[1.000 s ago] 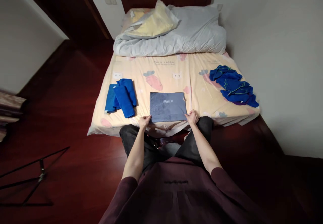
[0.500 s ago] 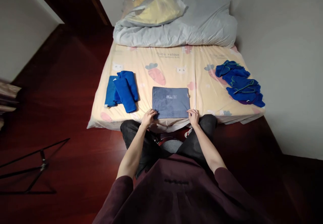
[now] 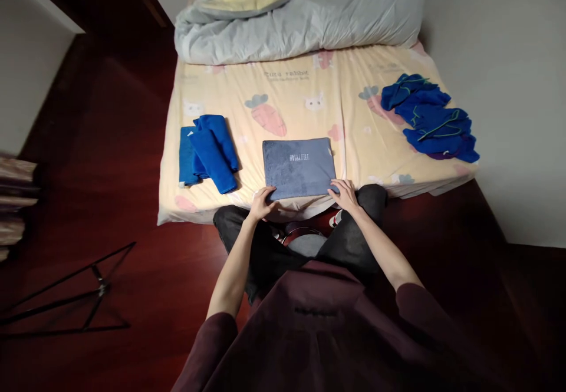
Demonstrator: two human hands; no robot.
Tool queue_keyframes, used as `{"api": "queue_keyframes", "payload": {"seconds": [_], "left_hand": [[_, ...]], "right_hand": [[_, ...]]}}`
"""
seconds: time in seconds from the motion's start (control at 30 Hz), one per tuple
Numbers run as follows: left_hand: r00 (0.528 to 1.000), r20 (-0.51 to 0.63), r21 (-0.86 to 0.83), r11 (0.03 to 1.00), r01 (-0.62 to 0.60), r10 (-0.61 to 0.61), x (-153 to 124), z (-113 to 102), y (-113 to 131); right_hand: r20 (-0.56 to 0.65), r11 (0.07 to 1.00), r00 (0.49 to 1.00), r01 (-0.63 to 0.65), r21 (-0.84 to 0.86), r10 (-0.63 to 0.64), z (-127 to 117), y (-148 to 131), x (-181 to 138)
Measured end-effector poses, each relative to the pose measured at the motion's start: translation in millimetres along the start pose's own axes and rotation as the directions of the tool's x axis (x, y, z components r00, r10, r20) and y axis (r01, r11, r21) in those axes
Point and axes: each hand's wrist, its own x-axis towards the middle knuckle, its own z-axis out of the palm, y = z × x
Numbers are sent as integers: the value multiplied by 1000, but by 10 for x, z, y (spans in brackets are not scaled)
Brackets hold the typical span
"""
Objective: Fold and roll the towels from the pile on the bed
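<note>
A flat, folded grey-blue towel (image 3: 299,171) with pale lettering lies at the near edge of the bed. At its near left corner, my left hand (image 3: 262,202) has its fingers closed on the cloth. The near right corner is between the thumb and fingers of my right hand (image 3: 345,195). On the left of the bed are several folded blue cloths (image 3: 214,159), overlapping in a small pile. Crumpled blue cloths (image 3: 435,122) with green edging lie in a heap on the right.
The bed sheet (image 3: 292,109) is yellow with carrot and rabbit prints. A grey quilt (image 3: 336,17) is bunched at the far end. On the dark red floor at the left stand thin black stand legs (image 3: 99,289). A pale wall (image 3: 499,97) runs along the right.
The view has tilted down and come closer to the bed. The towel stays flat at the edge, and both hands remain at its near corners with slightly shifted fingers.
</note>
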Motion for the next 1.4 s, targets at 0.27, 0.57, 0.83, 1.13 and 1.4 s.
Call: {"api": "queue_keyframes", "payload": {"seconds": [0.27,0.57,0.83,1.13,1.4], "left_hand": [[1000,-17,-60,998,7,-8,11,4,-28],[974,-111,-157,971,181,-200,105,0,13],[935,-167,-223,936,273,-312,205,6,-1],[884,-258,-347,891,292,-390,232,138,-96],[873,-277,-379,880,285,-402,234,174,-159]], "right_hand": [[63,999,998,20,-38,-18,-7,54,-54],[-107,953,981,-128,274,162,108,132,74],[-161,923,956,-179,342,245,197,146,148],[-223,925,936,-192,327,272,292,179,214],[-230,934,921,-255,249,313,347,199,240]]}}
